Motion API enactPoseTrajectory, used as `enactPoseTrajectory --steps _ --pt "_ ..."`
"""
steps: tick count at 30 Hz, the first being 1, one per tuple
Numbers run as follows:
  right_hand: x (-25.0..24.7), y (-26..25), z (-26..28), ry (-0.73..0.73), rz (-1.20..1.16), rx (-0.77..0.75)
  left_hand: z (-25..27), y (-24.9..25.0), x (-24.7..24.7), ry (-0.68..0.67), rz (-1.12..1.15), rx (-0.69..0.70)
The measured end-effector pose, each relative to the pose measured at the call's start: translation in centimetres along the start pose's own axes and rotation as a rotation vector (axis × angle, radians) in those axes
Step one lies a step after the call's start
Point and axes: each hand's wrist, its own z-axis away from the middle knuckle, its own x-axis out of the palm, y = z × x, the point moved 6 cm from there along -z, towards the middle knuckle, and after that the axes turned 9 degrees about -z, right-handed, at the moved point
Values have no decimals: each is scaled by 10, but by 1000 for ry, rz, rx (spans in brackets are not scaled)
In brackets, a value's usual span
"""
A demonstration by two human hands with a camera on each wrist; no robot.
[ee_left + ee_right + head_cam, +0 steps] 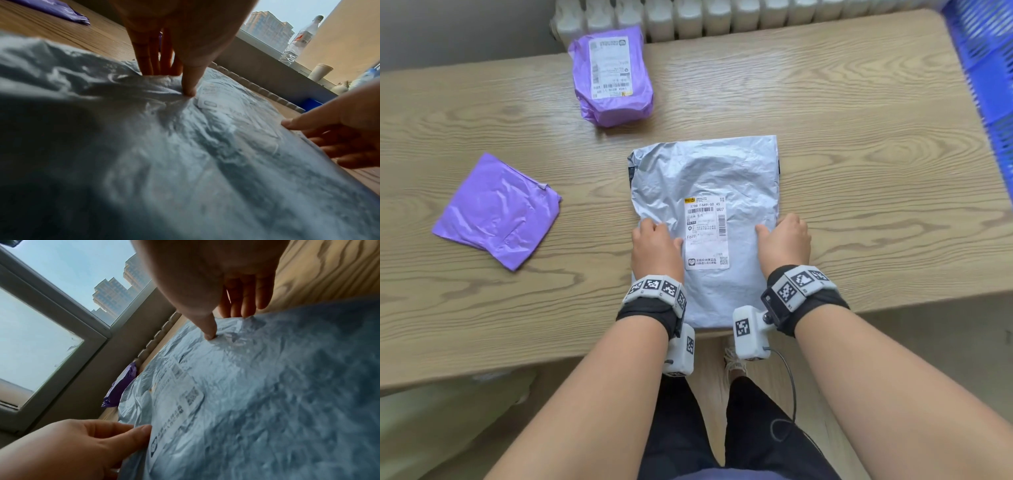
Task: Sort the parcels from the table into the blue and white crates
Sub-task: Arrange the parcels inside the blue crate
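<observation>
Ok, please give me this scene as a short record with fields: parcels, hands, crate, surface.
parcels: silver parcel at the near edge; bulky purple parcel far left; flat purple parcel left
left hand: grips silver parcel's left edge
right hand: grips its right edge
crate: blue crate, far right
surface: wooden table

Looks like a room in a high-rise flat or small office. My wooden table point(825, 137) sits against a white radiator point(722, 17) under a window point(41, 340); tower blocks point(115, 293) outside, bottle point(302, 39) and paper cup point(320, 71) on the sill.
</observation>
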Motion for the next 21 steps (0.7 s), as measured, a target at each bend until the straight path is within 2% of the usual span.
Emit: enactPoseTrajectory --steps 5,13,17,21 --pt "4 3 -5 40 -102 43 1 7 3 12 39 14" --pt "3 -3 -5 -3 0 4 0 2 -1 40 95 -6" --pt "-8 -1 -3 16 -45 -19 3 -3 -13 12 178 -84" --pt "-30 -5 5 77 -161 -65 8 3 -31 22 396 -178"
